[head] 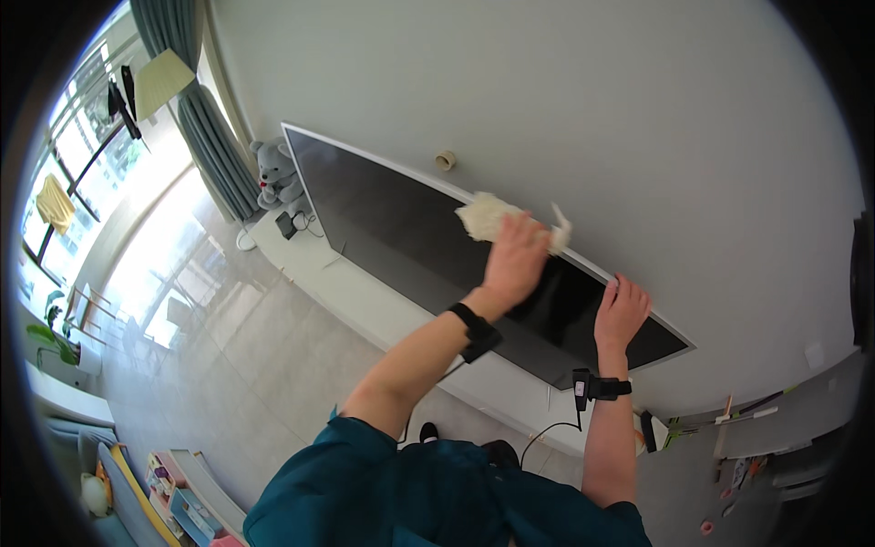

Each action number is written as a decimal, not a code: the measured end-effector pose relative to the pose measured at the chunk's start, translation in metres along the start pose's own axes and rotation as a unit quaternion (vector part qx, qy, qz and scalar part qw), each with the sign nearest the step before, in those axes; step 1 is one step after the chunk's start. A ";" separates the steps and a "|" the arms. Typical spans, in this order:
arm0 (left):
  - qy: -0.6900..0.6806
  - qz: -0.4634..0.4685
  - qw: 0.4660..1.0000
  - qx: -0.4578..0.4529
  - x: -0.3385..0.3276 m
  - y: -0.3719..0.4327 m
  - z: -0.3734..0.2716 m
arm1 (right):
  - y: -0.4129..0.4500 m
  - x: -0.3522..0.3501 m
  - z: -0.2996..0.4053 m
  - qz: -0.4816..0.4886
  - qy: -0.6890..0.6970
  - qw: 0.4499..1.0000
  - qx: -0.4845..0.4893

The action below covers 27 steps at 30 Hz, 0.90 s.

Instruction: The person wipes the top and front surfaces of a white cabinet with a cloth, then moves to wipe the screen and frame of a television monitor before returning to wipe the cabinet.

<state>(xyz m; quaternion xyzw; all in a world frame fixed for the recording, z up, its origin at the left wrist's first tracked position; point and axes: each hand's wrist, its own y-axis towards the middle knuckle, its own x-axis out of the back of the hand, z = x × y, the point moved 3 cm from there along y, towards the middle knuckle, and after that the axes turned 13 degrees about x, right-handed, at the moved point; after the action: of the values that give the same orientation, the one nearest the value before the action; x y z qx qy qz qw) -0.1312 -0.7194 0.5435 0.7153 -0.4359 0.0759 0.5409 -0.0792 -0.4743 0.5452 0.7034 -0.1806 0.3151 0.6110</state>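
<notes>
A large flat-screen television point(383, 219) with a thin silver frame stands on a long white TV cabinet point(369, 321), close to a grey wall. My left hand point(516, 256) presses a pale cream cloth point(487, 216) onto the television's top edge; one end of the cloth sticks up beyond my fingers. Farther right, my right hand point(621, 311) grips the top edge near the television's right corner, thumb on the screen side and fingers over the frame. Both wrists wear black straps with small devices and cables.
A short round pipe end point(445, 161) projects from the wall behind the television. A grey teddy bear point(277, 171) and a black box with a cable point(287, 225) are at the cabinet's far left. A floor lamp point(163, 78) stands by the curtain point(212, 137).
</notes>
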 end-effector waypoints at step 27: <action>0.035 -0.037 0.996 0.075 0.075 0.065 0.194 | 0.056 -0.014 0.093 0.107 0.188 0.965 0.147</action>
<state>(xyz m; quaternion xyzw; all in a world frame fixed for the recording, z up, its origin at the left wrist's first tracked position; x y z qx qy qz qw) -0.2015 -0.9257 0.5545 0.7666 -0.3827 0.1135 0.5030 -0.1041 -0.5775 0.5723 0.6900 -0.0883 0.5286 0.4865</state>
